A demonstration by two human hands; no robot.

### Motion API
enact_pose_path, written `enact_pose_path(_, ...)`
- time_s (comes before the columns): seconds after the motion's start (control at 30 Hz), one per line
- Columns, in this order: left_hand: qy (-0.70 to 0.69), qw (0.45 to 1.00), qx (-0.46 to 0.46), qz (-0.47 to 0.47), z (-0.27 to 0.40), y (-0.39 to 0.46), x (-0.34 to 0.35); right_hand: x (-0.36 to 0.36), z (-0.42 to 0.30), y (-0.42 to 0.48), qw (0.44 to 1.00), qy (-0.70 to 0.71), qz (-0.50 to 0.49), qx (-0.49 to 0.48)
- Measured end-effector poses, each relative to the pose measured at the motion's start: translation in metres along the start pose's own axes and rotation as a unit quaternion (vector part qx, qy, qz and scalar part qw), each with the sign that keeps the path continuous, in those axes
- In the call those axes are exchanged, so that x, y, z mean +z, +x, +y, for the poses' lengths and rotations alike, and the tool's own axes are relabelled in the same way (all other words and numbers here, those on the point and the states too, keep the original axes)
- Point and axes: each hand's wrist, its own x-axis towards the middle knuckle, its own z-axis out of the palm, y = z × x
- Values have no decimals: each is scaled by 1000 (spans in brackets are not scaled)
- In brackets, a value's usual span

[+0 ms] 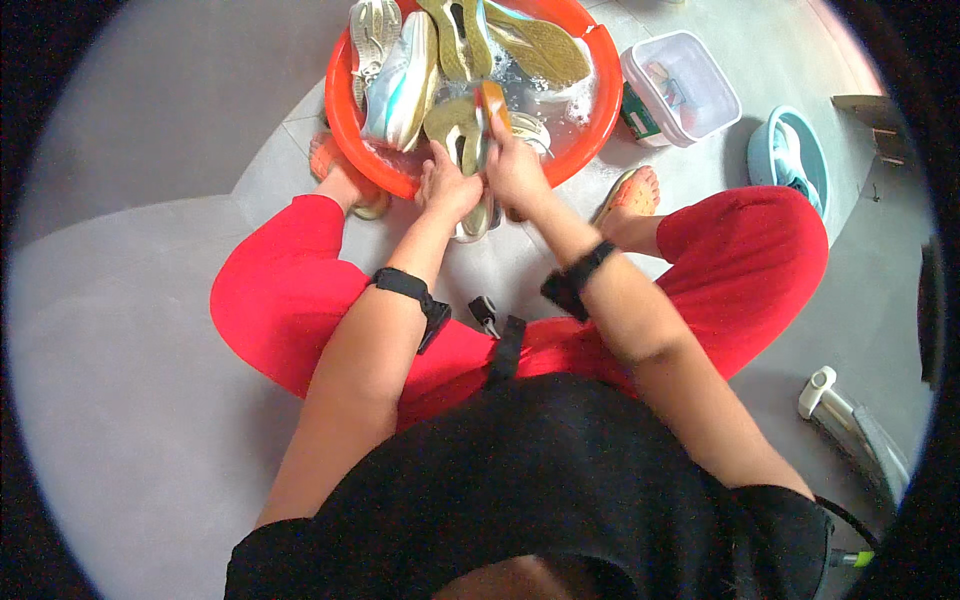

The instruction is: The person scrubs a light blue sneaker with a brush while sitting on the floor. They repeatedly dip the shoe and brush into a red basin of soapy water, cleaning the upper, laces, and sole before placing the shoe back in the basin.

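My left hand [450,184] grips a shoe [452,120] whose tan sole faces up, over the near rim of a red plastic basin [607,135]. In my right hand [517,172] is an orange-backed brush [493,101], held against the right side of that sole. Its bristles are hardly visible. Soapy water [555,124] fills the basin. Around the held shoe lie a white and light-blue sneaker [397,90] on its side, a pale shoe [375,34] at the far left, and sole-up shoes [544,52] at the back. Part of another shoe [531,131] shows behind my right hand.
Right of the basin stands a translucent plastic tub [682,90] with small items inside. Farther right, a light-blue basin [787,124] holds a white and teal shoe [785,154]. My slippered feet [634,195] flank the red basin. A grey-white pole-like appliance [844,412] lies at lower right.
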Motion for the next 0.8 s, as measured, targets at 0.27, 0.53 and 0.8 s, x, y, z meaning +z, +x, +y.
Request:
enact_pose_path(0.27, -3, 1000, 14, -8, -6, -2, -2, 1, 0, -51, 999, 5, 11, -40)
enact_pose_path(0.53, -6, 1000, 0, -6, -13, 12, 4, 4, 6, -32, 998, 7, 30, -62)
enact_pose_path(0.8, -12, 997, 74, -11, -16, 16, 10, -1, 38, 73, 992, -114, 3, 47)
